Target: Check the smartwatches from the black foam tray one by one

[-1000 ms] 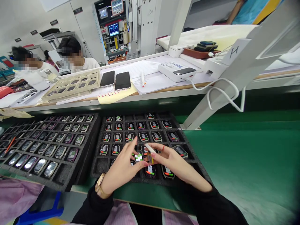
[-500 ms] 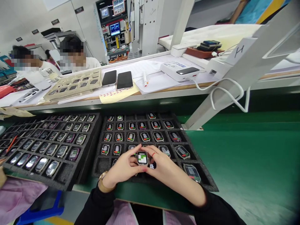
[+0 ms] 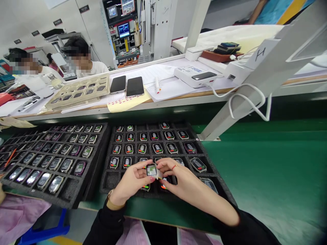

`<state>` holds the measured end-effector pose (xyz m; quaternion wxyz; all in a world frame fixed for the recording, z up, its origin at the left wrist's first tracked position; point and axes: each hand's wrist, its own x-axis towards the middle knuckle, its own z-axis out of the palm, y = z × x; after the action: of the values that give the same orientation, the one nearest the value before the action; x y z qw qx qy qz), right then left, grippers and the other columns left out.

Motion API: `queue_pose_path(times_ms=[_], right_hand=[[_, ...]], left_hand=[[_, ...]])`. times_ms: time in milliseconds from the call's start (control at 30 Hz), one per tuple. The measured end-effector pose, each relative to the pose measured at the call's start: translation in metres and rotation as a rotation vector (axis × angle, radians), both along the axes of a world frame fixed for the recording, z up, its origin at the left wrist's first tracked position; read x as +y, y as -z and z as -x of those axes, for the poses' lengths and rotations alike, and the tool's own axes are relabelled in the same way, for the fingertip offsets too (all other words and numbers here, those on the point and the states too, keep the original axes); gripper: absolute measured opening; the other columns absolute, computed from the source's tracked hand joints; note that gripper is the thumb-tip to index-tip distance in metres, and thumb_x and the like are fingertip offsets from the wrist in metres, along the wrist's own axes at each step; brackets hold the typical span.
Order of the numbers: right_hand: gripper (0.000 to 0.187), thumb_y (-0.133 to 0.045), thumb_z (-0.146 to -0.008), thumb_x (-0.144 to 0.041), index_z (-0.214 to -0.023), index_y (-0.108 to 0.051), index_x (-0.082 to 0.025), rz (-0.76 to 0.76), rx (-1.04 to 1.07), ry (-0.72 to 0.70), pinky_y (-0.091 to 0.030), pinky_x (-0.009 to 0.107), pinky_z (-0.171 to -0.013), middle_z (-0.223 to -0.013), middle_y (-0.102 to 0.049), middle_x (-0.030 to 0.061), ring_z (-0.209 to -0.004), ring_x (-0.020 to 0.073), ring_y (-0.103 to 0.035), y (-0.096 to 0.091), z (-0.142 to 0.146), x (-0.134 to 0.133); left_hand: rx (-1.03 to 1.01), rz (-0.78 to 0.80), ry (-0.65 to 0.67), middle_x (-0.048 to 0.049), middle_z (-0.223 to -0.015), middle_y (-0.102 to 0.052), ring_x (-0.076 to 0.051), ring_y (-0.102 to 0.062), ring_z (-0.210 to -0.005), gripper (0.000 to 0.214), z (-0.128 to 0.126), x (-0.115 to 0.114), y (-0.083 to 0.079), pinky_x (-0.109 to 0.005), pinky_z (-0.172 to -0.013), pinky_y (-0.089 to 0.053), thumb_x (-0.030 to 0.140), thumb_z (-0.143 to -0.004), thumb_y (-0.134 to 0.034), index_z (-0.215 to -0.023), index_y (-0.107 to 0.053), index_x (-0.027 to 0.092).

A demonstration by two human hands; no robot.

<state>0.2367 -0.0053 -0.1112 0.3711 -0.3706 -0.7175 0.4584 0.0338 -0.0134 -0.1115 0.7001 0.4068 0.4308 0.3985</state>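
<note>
Watch (image 3: 151, 170), lit face up, raised over foam tray (image 3: 110, 177), between both hands. Left hand (image 3: 131, 177): partly curled, thumb at near edge, fingers behind, pinching watch. Right hand (image 3: 177, 174): slanting in, fingers arched close against watch's right side, thumb lower (gripping too or merely touching, cannot tell). Below, around: other watches (image 3: 157, 148) in slots. Farther left: second tray (image 3: 70, 189), likewise filled.

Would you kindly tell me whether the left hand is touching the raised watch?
Touching: the head view shows the left hand holding the raised watch, its thumb against the lower edge.
</note>
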Motion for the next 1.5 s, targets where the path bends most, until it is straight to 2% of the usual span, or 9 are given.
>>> queue_pose_path(times_ms=[100,200,333,500,767,933,1167,1367,1500], right_hand=[[0.006,-0.067,-0.088,-0.031,-0.09,-0.066,-0.025,0.032,0.117,0.096,-0.064,0.039,-0.081,-0.103,-0.065,0.0056,-0.089,0.0237,-0.069,-0.01,0.005,0.001],[0.019,-0.065,-0.091,-0.044,-0.091,-0.071,-0.025,0.072,0.15,0.154,-0.063,0.041,-0.082,-0.095,-0.071,0.0059,-0.085,0.026,-0.071,-0.014,0.01,0.001],[0.034,-0.067,-0.088,-0.056,-0.092,-0.073,-0.023,0.231,0.252,0.167,-0.062,0.041,-0.077,-0.091,-0.075,0.0081,-0.08,0.0278,-0.072,-0.011,0.015,0.001],[0.036,-0.082,-0.076,-0.052,-0.091,-0.074,-0.021,0.423,0.393,0.114,-0.061,0.036,-0.074,-0.087,-0.076,0.0074,-0.079,0.0258,-0.072,-0.017,0.015,0.0],[0.034,-0.085,-0.073,-0.048,-0.087,-0.076,-0.019,0.498,0.458,0.106,-0.059,0.034,-0.073,-0.083,-0.076,0.007,-0.074,0.0229,-0.071,-0.028,0.019,-0.004],[0.027,-0.084,-0.076,-0.044,-0.083,-0.076,-0.019,0.426,0.503,0.129,-0.059,0.031,-0.064,-0.075,-0.074,0.0054,-0.064,0.0198,-0.068,-0.023,0.03,-0.009],[0.008,-0.082,-0.079,-0.034,-0.078,-0.081,-0.026,-0.027,0.479,0.382,-0.057,0.025,-0.055,-0.082,-0.066,0.0038,-0.069,0.0178,-0.066,-0.011,0.041,-0.011],[0.013,-0.066,-0.09,-0.025,-0.09,-0.079,-0.026,-0.055,0.258,0.282,-0.056,0.031,-0.075,-0.088,-0.074,0.0032,-0.082,0.0206,-0.069,-0.016,0.028,-0.009],[0.026,-0.054,-0.098,-0.029,-0.121,-0.067,-0.024,0.02,0.162,0.151,-0.055,0.039,-0.09,-0.097,-0.076,0.005,-0.094,0.0228,-0.07,-0.02,0.016,-0.007]], left_hand=[[-0.154,-0.014,-0.141,-0.01,-0.114,-0.072,-0.019,-0.066,-0.103,0.06,-0.001,-0.001,-0.003,-0.029,-0.094,-0.049,0.028,-0.067,-0.089,-0.122,-0.069,0.019],[-0.263,-0.013,-0.184,-0.0077,-0.115,-0.071,-0.013,-0.065,-0.091,0.05,-0.006,-0.004,-0.005,-0.021,-0.084,-0.051,0.033,-0.071,-0.086,-0.117,-0.072,0.021],[-0.277,-0.035,-0.129,-0.0084,-0.101,-0.073,-0.011,-0.064,-0.076,0.049,-0.012,-0.009,-0.003,-0.021,-0.071,-0.052,0.038,-0.074,-0.084,-0.118,-0.072,0.02],[-0.315,-0.047,-0.086,-0.0093,-0.098,-0.072,-0.013,-0.064,-0.081,0.043,-0.012,-0.014,0.0,-0.024,-0.075,-0.052,0.039,-0.081,-0.078,-0.118,-0.072,0.019],[-0.435,-0.034,-0.057,-0.0085,-0.103,-0.07,-0.014,-0.061,-0.084,0.05,-0.01,-0.019,-0.003,-0.022,-0.08,-0.05,0.038,-0.074,-0.083,-0.119,-0.072,0.02],[-0.381,-0.095,-0.046,-0.0098,-0.097,-0.071,-0.015,-0.061,-0.079,0.054,-0.008,-0.018,-0.009,-0.025,-0.076,-0.05,0.041,-0.071,-0.084,-0.118,-0.072,0.018],[-0.313,-0.209,0.015,-0.0082,-0.094,-0.071,-0.016,-0.066,-0.083,0.053,-0.005,-0.019,-0.007,-0.025,-0.08,-0.052,0.035,-0.075,-0.083,-0.123,-0.069,0.02],[-0.265,-0.154,-0.066,-0.006,-0.098,-0.072,-0.014,-0.065,-0.078,0.06,-0.003,-0.016,-0.003,-0.018,-0.064,-0.052,0.019,-0.063,-0.091,-0.119,-0.069,0.024],[-0.231,-0.169,-0.119,-0.0054,-0.107,-0.072,-0.015,-0.067,-0.093,0.06,0.007,-0.011,-0.007,-0.02,-0.078,-0.054,0.015,-0.06,-0.092,-0.115,-0.07,0.026]])
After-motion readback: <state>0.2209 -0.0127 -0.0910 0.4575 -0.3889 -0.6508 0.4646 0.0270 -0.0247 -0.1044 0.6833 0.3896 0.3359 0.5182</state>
